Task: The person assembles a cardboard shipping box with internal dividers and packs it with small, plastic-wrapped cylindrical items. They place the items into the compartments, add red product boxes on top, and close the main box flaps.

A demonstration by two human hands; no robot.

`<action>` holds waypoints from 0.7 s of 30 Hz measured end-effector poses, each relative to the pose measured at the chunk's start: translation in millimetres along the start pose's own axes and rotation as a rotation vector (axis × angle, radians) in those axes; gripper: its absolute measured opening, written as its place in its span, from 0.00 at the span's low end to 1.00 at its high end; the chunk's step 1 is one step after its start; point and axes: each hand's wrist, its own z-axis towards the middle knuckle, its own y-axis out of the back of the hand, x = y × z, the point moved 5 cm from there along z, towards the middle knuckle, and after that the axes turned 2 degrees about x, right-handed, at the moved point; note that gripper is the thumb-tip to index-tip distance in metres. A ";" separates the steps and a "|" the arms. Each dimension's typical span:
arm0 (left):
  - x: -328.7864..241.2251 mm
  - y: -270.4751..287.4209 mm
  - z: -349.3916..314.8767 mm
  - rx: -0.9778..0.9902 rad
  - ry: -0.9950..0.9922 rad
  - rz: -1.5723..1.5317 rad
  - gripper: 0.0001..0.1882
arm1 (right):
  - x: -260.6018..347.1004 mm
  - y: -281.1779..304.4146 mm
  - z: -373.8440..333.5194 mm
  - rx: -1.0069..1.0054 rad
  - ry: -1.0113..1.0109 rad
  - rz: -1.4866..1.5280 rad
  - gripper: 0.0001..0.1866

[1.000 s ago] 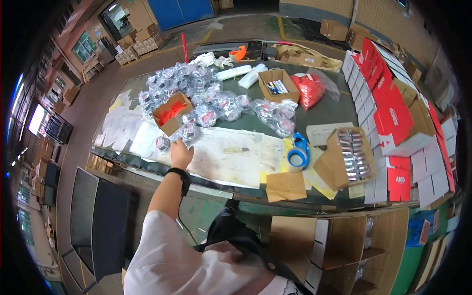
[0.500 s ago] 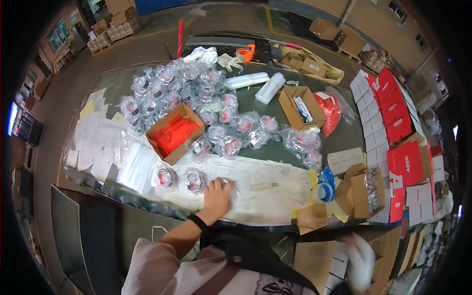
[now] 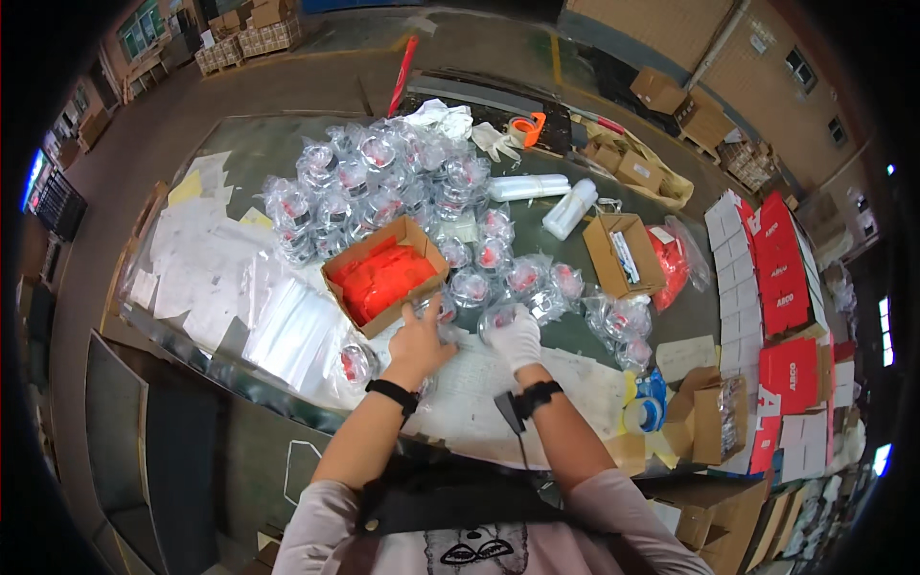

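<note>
The left hand (image 3: 420,347), which is bare, is held over the paper (image 3: 575,388), with its thumb and fingers spread at a bagged piece (image 3: 446,309). This piece is placed beside the carton (image 3: 425,241), by which red bits (image 3: 388,283) are contained; whether the piece is gripped cannot be told. By the right hand (image 3: 517,340), gloved in white, a second bagged piece (image 3: 494,319) is touched; whether the fingers are closed on it cannot be told either. A third bagged piece (image 3: 355,362) is seen just left of the bare hand, and farther left clear bags (image 3: 292,331) are laid flat. Behind the carton, many bagged pieces are gathered in a heap (image 3: 379,153) on the dark table (image 3: 254,149). A blue tape dispenser (image 3: 654,385) is set near the paper's right end. At the far right, red and white boxes (image 3: 781,249) are stacked.
</note>
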 end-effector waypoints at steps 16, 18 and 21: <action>-8.0 -50.9 56.3 0.293 -0.070 -0.303 0.29 | -22.4 43.7 -63.7 0.350 0.168 -0.422 0.29; -15.0 -88.4 58.1 0.491 -0.181 -0.515 0.28 | -59.6 49.4 -97.3 0.250 0.011 -0.462 0.30; -57.9 -102.9 20.9 0.748 -0.029 -0.720 0.20 | -108.4 87.5 -129.1 0.219 -0.122 -0.190 0.30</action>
